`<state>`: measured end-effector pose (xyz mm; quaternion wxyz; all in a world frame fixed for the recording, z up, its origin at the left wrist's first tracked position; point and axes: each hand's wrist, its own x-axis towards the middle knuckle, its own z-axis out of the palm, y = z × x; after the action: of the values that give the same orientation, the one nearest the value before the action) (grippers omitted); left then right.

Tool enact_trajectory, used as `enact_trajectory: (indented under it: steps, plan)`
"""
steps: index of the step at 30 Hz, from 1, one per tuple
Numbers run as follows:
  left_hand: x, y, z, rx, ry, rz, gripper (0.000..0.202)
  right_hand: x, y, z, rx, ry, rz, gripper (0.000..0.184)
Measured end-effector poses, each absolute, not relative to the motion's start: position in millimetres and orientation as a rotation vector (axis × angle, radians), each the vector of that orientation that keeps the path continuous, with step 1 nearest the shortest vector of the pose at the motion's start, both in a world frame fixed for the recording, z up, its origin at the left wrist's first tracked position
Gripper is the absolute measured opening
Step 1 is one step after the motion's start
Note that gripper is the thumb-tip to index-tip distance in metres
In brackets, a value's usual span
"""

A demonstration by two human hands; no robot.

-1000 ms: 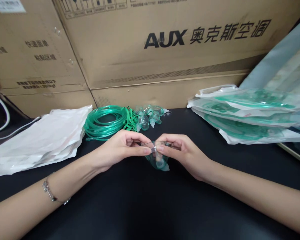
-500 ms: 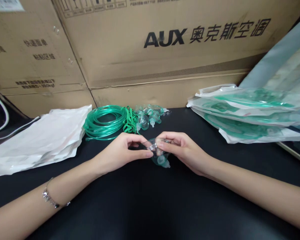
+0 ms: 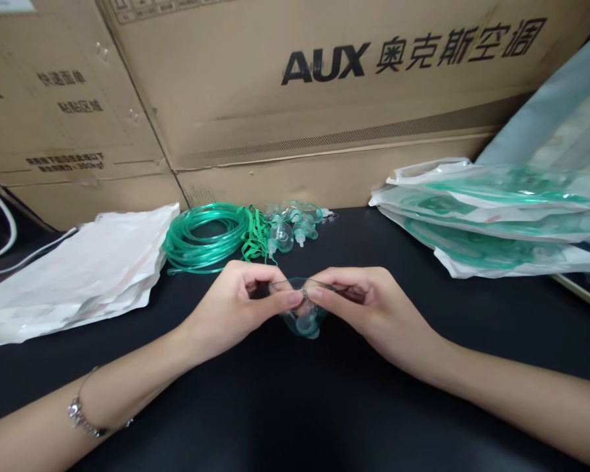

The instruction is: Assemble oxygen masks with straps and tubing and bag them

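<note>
We hold a translucent green oxygen mask (image 3: pixel 307 325) at the middle of the scene, between our two hands and over the black tabletop (image 3: pixel 295 406); whether it touches the surface below, we cannot tell. Its broad upper part lies at our thumbs, and the body narrows toward the near side, where the pale connector end points near and downward. The long axis runs roughly far to near, nearly square to the line joining our hands.

Around it, the widest stretch of tabletop spreads on the near side, between our forearms. To the far left, we have a coil of green tubing (image 3: pixel 179 241), with green elastic straps (image 3: pixel 256 237) against its right side and a cluster of masks (image 3: pixel 282 237) just beside those. White pouches (image 3: pixel 78 265) lie stacked on the left, their right edge near the coil. Filled pouches (image 3: pixel 501 229) form a pile on the far right, well apart from the mask. A cardboard box (image 3: pixel 324 124) closes off the far edge.

Our left hand (image 3: pixel 240 298) pinches the left of the mask's upper part, and our right hand (image 3: pixel 376 298) pinches the right, each thumb on the near face with curled fingers behind. Both grips are narrow; the thumb tips nearly meet at the small nose clip (image 3: pixel 305 294).
</note>
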<state>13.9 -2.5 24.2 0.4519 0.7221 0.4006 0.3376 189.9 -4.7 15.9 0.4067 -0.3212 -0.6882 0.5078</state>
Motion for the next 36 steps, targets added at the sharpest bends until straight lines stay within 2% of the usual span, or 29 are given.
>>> enact_trajectory:
  steps: [5, 17, 29, 36]
  plan:
    - [20, -11, 29, 1.938, 1.032, 0.846, 0.02, 189, -15, 19, -0.881, -1.82, 1.029, 0.013]
    - [20, -15, 32, 1.965, 1.019, 0.876, 0.02, 198, -13, 21, -0.732, -2.092, 0.899, 0.014]
    - [22, -15, 39, 1.995, 0.981, 0.836, 0.022, 199, -12, 18, -0.626, -2.003, 1.1, 0.016]
    - [20, -8, 31, 1.818, 1.041, 0.965, 0.017, 195, 3, 15, -0.701, -1.89, 1.193, 0.013]
